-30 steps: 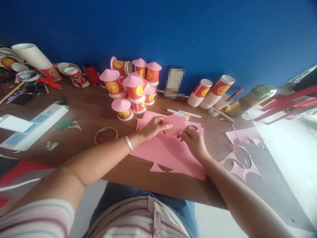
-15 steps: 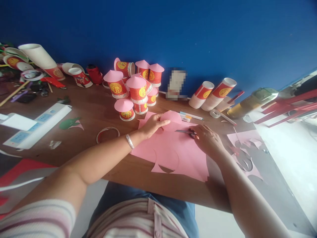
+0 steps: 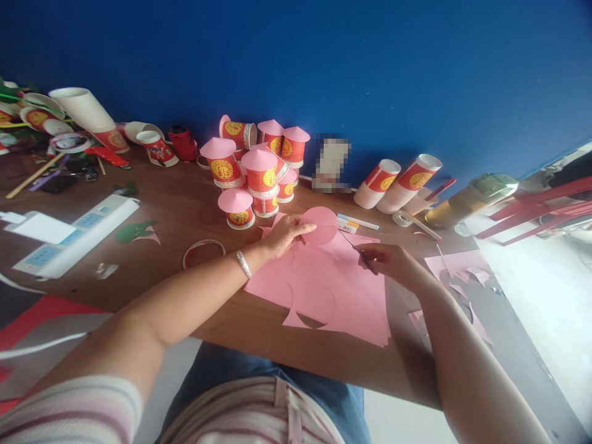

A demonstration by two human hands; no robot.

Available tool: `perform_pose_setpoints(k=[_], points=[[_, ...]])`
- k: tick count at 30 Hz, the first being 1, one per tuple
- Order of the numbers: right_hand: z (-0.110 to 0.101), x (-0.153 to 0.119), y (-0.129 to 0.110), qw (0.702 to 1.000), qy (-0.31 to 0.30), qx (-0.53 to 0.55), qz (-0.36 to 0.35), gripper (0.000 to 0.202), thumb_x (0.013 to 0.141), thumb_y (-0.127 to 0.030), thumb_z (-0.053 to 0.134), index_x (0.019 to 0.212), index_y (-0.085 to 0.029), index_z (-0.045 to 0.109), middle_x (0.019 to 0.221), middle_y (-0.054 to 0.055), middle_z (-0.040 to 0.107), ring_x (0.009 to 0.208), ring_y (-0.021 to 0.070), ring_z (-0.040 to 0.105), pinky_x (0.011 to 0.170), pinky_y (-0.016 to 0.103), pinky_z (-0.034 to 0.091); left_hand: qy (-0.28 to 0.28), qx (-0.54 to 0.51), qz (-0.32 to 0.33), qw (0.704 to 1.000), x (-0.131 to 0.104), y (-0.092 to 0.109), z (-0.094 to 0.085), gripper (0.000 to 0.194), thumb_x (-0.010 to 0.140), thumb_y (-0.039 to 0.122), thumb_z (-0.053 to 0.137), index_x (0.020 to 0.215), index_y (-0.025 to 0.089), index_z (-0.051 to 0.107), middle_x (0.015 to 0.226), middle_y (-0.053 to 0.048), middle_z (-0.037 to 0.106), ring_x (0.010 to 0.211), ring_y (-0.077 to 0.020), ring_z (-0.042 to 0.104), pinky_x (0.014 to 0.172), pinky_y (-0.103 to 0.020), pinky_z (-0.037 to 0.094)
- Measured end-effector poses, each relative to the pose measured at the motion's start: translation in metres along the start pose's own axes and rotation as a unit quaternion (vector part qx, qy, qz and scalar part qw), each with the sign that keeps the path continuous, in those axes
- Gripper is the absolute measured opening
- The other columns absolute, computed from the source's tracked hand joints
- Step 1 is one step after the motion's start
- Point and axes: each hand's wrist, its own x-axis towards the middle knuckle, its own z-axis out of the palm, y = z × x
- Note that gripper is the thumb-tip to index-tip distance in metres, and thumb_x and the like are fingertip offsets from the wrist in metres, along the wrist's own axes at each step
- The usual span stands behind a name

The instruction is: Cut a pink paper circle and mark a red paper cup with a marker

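Observation:
A round pink paper disc (image 3: 324,226) is pinched by its left edge in my left hand (image 3: 287,237), thumb on top. My right hand (image 3: 387,260) is closed on a pair of scissors (image 3: 367,261), whose blades point up and left at the disc's right edge. A thin line runs inward from that edge. Beneath both hands lie pink paper sheets (image 3: 351,302), with curved outlines and a cut-out gap near the front edge.
Red cups with pink cone tops (image 3: 259,169) stand behind my left hand. Markers (image 3: 358,222), tape (image 3: 402,218) and stacked cups (image 3: 377,184) are behind the right. A power strip (image 3: 76,236) lies left, pink scraps (image 3: 457,271) right.
The scissors have turned from lying nearly level to slanting up-left, and my right hand has shifted slightly right and down. The disc now shows its full round face.

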Motion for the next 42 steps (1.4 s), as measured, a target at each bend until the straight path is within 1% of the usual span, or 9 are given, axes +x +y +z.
perform_pose_setpoints(k=[2, 6, 11, 17, 21, 24, 31, 35, 42], points=[[0.003, 0.002, 0.002, 0.999, -0.009, 0.049, 0.017, 0.056, 0.075, -0.044, 0.076, 0.124, -0.018, 0.082, 0.079, 0.006, 0.075, 0.070, 0.0197, 0.061, 0.065, 0.034, 0.050, -0.009, -0.008, 0.000, 1.000, 0.000, 0.001, 0.000, 0.043, 0.066, 0.049, 0.090, 0.081, 0.013, 0.072, 0.082, -0.005, 0.071, 0.073, -0.0139, 0.061, 0.060, -0.025, 0.046], [0.006, 0.000, 0.001, 0.998, -0.016, 0.040, 0.036, 0.052, 0.075, -0.046, 0.081, 0.121, -0.022, 0.085, 0.083, 0.006, 0.075, 0.075, 0.0195, 0.059, 0.066, 0.033, 0.048, -0.017, -0.023, -0.003, 1.000, 0.000, 0.002, -0.001, 0.043, 0.065, 0.048, 0.091, 0.073, 0.014, 0.067, 0.076, -0.003, 0.067, 0.071, -0.0124, 0.059, 0.062, -0.025, 0.047], [0.006, -0.003, -0.004, 0.996, -0.047, 0.063, 0.037, 0.051, 0.079, -0.046, 0.078, 0.123, -0.021, 0.085, 0.073, 0.004, 0.069, 0.073, 0.0190, 0.058, 0.067, 0.033, 0.047, -0.043, -0.012, -0.015, 0.999, 0.000, 0.004, -0.002, 0.043, 0.064, 0.048, 0.092, 0.071, 0.015, 0.065, 0.071, 0.000, 0.063, 0.067, -0.0112, 0.057, 0.058, -0.024, 0.045], [0.011, -0.004, -0.010, 0.995, -0.060, 0.082, 0.024, 0.047, 0.077, -0.042, 0.076, 0.117, -0.018, 0.086, 0.068, 0.003, 0.064, 0.069, 0.0171, 0.053, 0.063, 0.032, 0.042, -0.071, 0.000, -0.020, 0.997, 0.000, 0.004, -0.003, 0.041, 0.066, 0.047, 0.090, 0.083, 0.014, 0.073, 0.078, -0.002, 0.069, 0.071, -0.0130, 0.061, 0.062, -0.024, 0.047], [0.014, -0.004, -0.013, 0.995, -0.062, 0.081, 0.014, 0.048, 0.077, -0.041, 0.075, 0.118, -0.019, 0.086, 0.065, 0.001, 0.061, 0.067, 0.0165, 0.050, 0.064, 0.032, 0.042, -0.100, 0.024, -0.027, 0.994, 0.001, 0.003, -0.006, 0.040, 0.069, 0.047, 0.089, 0.084, 0.013, 0.076, 0.078, -0.004, 0.071, 0.070, -0.0135, 0.061, 0.064, -0.025, 0.047], [0.015, -0.003, -0.014, 0.995, -0.066, 0.070, 0.005, 0.050, 0.076, -0.042, 0.075, 0.119, -0.019, 0.085, 0.063, 0.001, 0.060, 0.066, 0.0164, 0.049, 0.063, 0.032, 0.042, -0.114, 0.039, -0.035, 0.992, -0.001, 0.004, -0.008, 0.042, 0.073, 0.047, 0.088, 0.094, 0.012, 0.079, 0.085, -0.006, 0.075, 0.074, -0.0155, 0.065, 0.065, -0.025, 0.048], [0.015, -0.001, -0.009, 0.997, -0.067, 0.044, -0.016, 0.048, 0.079, -0.044, 0.074, 0.120, -0.021, 0.086, 0.061, 0.000, 0.059, 0.063, 0.0157, 0.049, 0.060, 0.032, 0.043, -0.126, 0.030, -0.034, 0.991, -0.001, 0.004, -0.009, 0.042, 0.075, 0.043, 0.088, 0.102, 0.012, 0.081, 0.095, -0.009, 0.080, 0.083, -0.0191, 0.070, 0.074, -0.029, 0.052], [0.015, 0.000, -0.006, 0.996, -0.074, 0.045, -0.022, 0.048, 0.082, -0.045, 0.074, 0.122, -0.021, 0.085, 0.060, -0.001, 0.058, 0.061, 0.0145, 0.047, 0.061, 0.032, 0.044, -0.129, 0.026, -0.036, 0.991, 0.000, 0.004, -0.009, 0.040, 0.076, 0.043, 0.087, 0.101, 0.012, 0.081, 0.094, -0.009, 0.079, 0.081, -0.0183, 0.069, 0.073, -0.028, 0.052], [0.017, 0.000, -0.006, 0.995, -0.068, 0.074, -0.013, 0.049, 0.079, -0.047, 0.078, 0.118, -0.018, 0.086, 0.060, 0.000, 0.060, 0.059, 0.0138, 0.048, 0.061, 0.033, 0.046, -0.132, 0.037, -0.029, 0.990, 0.001, 0.001, -0.012, 0.043, 0.079, 0.044, 0.087, 0.107, 0.012, 0.080, 0.100, -0.009, 0.080, 0.087, -0.0195, 0.070, 0.077, -0.029, 0.053]])
